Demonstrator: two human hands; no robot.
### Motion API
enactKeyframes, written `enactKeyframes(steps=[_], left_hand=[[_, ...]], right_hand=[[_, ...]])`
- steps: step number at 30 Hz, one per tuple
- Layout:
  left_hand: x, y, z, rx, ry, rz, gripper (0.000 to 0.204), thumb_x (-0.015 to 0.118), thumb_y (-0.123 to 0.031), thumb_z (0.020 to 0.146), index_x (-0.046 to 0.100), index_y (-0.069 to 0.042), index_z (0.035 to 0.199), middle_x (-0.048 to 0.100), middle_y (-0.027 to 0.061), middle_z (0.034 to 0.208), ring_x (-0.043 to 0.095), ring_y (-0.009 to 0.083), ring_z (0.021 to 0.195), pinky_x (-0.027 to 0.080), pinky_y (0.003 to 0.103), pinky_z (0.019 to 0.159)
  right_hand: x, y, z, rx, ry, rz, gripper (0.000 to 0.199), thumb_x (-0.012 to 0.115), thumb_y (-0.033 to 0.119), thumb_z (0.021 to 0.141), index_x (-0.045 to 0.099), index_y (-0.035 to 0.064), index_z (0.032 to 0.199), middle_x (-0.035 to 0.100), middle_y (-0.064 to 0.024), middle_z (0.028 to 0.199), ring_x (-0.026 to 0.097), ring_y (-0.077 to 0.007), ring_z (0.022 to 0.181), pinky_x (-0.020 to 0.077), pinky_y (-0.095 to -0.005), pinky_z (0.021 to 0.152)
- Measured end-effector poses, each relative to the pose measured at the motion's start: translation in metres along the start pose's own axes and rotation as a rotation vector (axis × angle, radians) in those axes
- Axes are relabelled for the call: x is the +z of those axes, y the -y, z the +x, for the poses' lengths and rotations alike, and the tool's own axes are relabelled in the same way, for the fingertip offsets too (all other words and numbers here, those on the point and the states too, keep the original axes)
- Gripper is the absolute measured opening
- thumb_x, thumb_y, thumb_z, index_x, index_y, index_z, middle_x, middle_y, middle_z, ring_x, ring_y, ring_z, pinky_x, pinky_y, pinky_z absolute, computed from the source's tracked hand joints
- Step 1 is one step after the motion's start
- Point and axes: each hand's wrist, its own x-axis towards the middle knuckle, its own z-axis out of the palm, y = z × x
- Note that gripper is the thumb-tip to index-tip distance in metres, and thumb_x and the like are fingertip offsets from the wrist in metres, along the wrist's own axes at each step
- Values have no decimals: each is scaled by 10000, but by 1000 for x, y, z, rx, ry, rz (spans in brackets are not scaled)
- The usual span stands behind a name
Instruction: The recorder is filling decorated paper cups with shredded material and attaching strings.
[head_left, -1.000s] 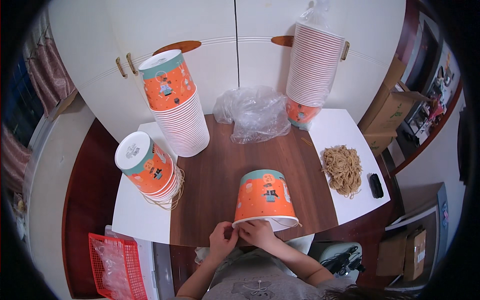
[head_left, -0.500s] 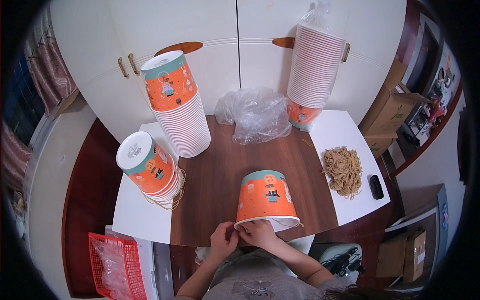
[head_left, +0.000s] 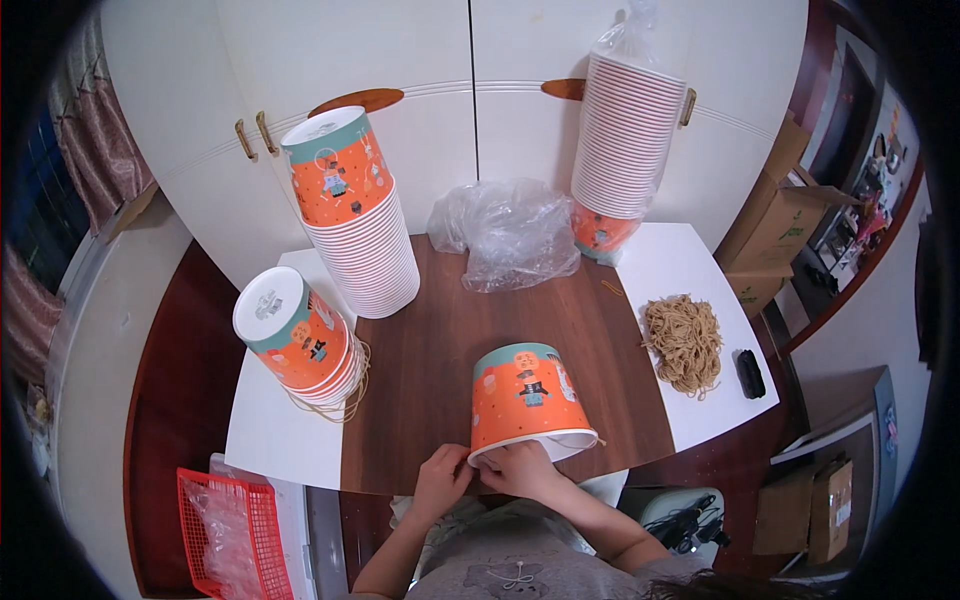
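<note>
**Two hands working at the rim of an upturned paper bucket**

An orange and teal paper bucket (head_left: 528, 402) is lying upside down, tilted toward the person, at the near edge of a brown and white worktop (head_left: 440, 350). The left hand (head_left: 441, 480) is pinching the bucket's white rim at its lower left, fingers closed narrowly on the edge. The right hand (head_left: 522, 468) is pressing on the same rim just beside it, fingers curled over the edge; a thin tan band is showing along the rim, though whether either hand is gripping it cannot be told.

To the left, a short tilted stack of buckets (head_left: 298, 340) is resting with loose rubber bands around its base. Behind it, a taller stack (head_left: 355, 215) is standing upside down. A crumpled clear plastic bag (head_left: 510, 232) is sitting at the back centre. At the back right, a tall stack in plastic wrap (head_left: 625, 140) is rising against white cupboard doors. A heap of tan rubber bands (head_left: 684, 342) is lying on the right, with a small black object (head_left: 749, 373) just beside it. A red basket (head_left: 226, 520) is sitting low on the left
</note>
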Motion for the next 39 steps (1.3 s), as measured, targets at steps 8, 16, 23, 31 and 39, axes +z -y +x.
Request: enactKeyframes(steps=[8,16,23,31,39], left_hand=[[3,4,-6,-249,52,-355,152,500,-12,788,546,31,926,617,121,819,621,159,729,491,256,633],[5,15,-6,-314,115,-540,169,515,-41,818,560,38,961,631,77,823,613,117,740,493,231,661],[5,14,-5,-273,152,-372,146,539,-59,805,576,20,921,635,98,807,615,110,711,495,232,628],[10,16,-5,-218,98,-273,115,547,-48,773,558,11,871,617,97,746,611,126,671,488,248,590],[4,20,-11,-424,88,-858,32,474,19,819,502,6,811,570,105,843,600,176,784,500,264,651]], right_hand=[[3,-4,-10,21,-10,49,203,606,151,669,587,67,853,575,-121,780,579,-289,670,471,-392,566],[-7,5,-4,-3,-46,-16,161,610,163,672,591,79,808,567,-97,732,581,-255,622,468,-363,531],[-14,8,0,-75,-11,-103,119,602,189,676,590,88,737,563,-90,661,577,-249,570,465,-351,499],[-19,10,-4,-23,95,-59,204,619,221,643,578,45,737,570,-123,702,583,-277,646,464,-386,580],[-21,3,-13,-77,73,-262,311,619,225,604,533,70,859,552,-18,785,520,-175,721,464,-308,569]])
